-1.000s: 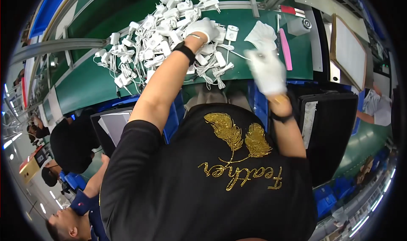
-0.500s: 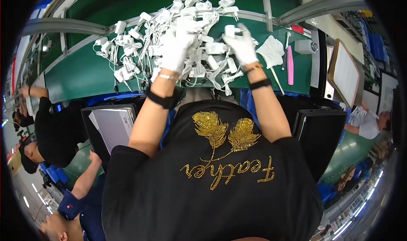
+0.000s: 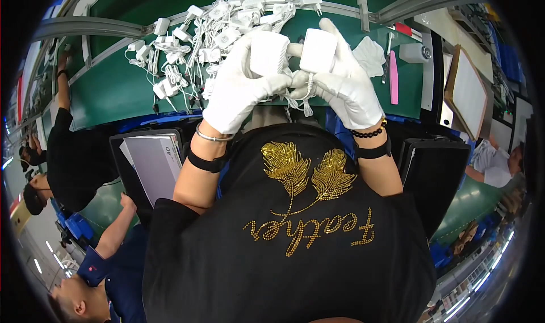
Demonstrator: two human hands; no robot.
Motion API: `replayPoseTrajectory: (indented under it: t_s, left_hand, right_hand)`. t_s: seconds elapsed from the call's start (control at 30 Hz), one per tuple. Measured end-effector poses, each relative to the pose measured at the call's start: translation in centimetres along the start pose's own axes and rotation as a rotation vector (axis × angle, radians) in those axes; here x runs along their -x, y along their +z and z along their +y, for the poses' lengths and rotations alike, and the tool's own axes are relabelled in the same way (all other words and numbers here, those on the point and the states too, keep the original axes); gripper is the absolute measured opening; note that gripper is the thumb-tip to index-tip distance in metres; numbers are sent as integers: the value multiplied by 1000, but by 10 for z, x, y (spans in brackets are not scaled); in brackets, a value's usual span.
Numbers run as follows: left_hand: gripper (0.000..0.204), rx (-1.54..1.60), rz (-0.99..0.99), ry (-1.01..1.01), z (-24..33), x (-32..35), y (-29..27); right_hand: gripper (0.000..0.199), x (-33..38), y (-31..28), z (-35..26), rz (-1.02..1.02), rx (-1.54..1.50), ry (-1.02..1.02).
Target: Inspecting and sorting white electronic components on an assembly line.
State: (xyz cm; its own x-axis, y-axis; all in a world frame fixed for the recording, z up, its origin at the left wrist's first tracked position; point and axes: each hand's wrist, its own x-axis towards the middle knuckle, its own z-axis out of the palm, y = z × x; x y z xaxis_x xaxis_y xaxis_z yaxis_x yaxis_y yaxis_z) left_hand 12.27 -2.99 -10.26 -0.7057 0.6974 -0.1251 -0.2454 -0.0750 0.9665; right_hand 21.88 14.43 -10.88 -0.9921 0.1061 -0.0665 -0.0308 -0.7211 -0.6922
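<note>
one head-worn fisheye view looks down, close above the chest (image 3: 295, 223), toward the green bench (image 3: 108, 98).

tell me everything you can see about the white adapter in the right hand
The white adapter is a boxy block with rounded corners, a little taller than wide, and looks like smooth plastic. A broad, plain face is turned to the camera; no plug pins can be made out. A white cord hangs from near its lower edge. The gloved right hand grips it, raised in front of the person, beside another white adapter in the left hand.
</note>
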Motion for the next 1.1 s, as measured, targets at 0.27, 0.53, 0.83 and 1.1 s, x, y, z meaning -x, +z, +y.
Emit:
replayPoseTrajectory:
  t_s: [0.27, 0.53, 0.83, 1.1]
  left_hand:
    - [74, 258, 6, -11, 4, 20, 26]
    - [72, 217, 6, -82, -8, 30, 19]
    - [67, 304, -7, -78, -12, 32, 19]
    - [72, 330, -48, -40, -23, 34, 20]
  right_hand:
    - [77, 11, -4, 0, 141, 287, 20]
    - [72, 21, -7, 11, 117, 235, -46]
    - [70, 25, -9, 9, 74, 121, 6]
    - [76, 28, -10, 16, 56, 208, -45]
